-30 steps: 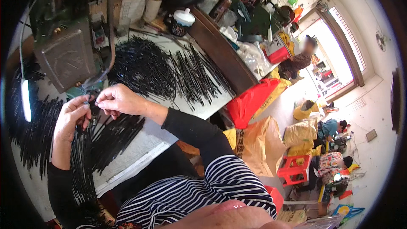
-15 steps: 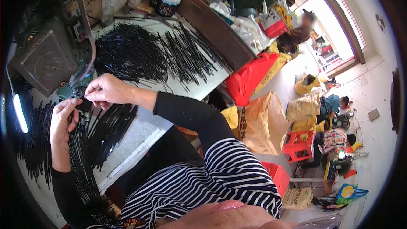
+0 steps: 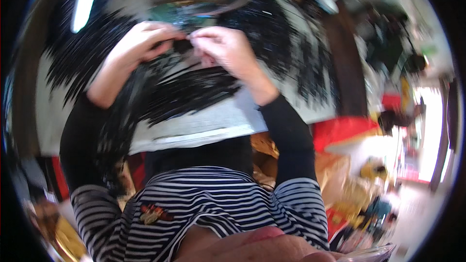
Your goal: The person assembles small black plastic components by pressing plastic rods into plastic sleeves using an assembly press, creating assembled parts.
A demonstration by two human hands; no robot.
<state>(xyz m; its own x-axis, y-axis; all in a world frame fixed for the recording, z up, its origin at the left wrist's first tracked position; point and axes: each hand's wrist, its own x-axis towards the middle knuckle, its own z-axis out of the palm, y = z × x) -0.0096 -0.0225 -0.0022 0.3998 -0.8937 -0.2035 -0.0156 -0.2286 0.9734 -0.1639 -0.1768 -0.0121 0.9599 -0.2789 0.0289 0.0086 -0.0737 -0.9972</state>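
Note:
My left hand (image 3: 143, 43) and my right hand (image 3: 225, 51) meet fingertip to fingertip at the front of a green machine (image 3: 182, 15). Both have thumb and fingers pinched together. Between them sits something small and dark, blurred, and I cannot make out whether they grip it. Thin black strips (image 3: 189, 92) lie in a sheaf just below my hands. Another bundle of black strips (image 3: 126, 111) hangs over the table edge beside my left forearm.
More black strips (image 3: 80, 58) fan out on the left of the pale tabletop (image 3: 194, 131). A dark heap of them (image 3: 262, 29) lies right of the machine. A brown board (image 3: 347, 63) edges the table on the right, near a red bag (image 3: 342, 133). A lit lamp tube (image 3: 87, 2) hangs upper left.
The whole view has swung round, so the table now lies level and the machine sits top centre, with blur. My hands stay pinched together at the machine.

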